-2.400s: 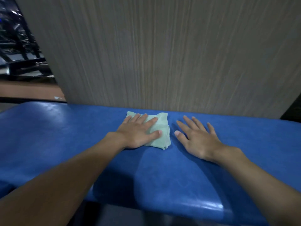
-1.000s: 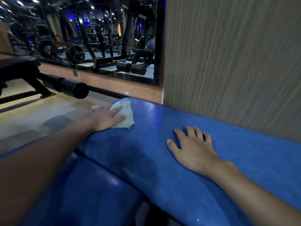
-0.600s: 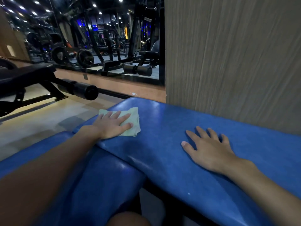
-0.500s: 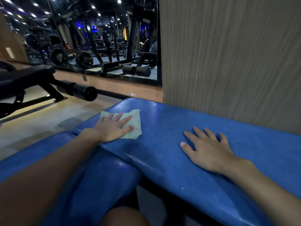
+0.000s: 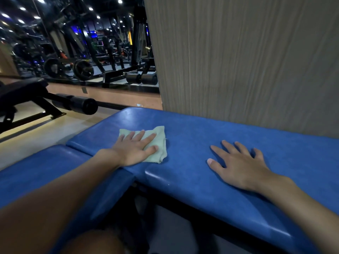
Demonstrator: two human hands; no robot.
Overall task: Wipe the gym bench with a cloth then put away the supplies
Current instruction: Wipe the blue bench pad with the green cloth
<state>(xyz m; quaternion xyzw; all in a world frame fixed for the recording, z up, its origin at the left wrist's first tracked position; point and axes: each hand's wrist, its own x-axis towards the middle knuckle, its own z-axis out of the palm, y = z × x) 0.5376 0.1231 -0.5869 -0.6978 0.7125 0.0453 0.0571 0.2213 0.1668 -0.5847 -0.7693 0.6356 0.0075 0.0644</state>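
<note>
Left hand (image 5: pixel 136 150) presses cloth (image 5: pixel 159 143) flat on bench (image 5: pixel 192 136); right hand (image 5: pixel 238 167) rests beside

A grey wood-grain wall panel (image 5: pixel 247 57) is seen upper right. A mirror (image 5: pixel 77 43) is mounted to its left, above a tan baseboard strip (image 5: pixel 113 97). Weight plates (image 5: pixel 83 69), black foam rollers (image 5: pixel 142 78) and ceiling lights (image 5: pixel 120 1) are reflected in it. A black exercise bench (image 5: pixel 22 88) with a roller pad (image 5: pixel 78 106) is placed far left on the pale floor (image 5: pixel 45 131).
</note>
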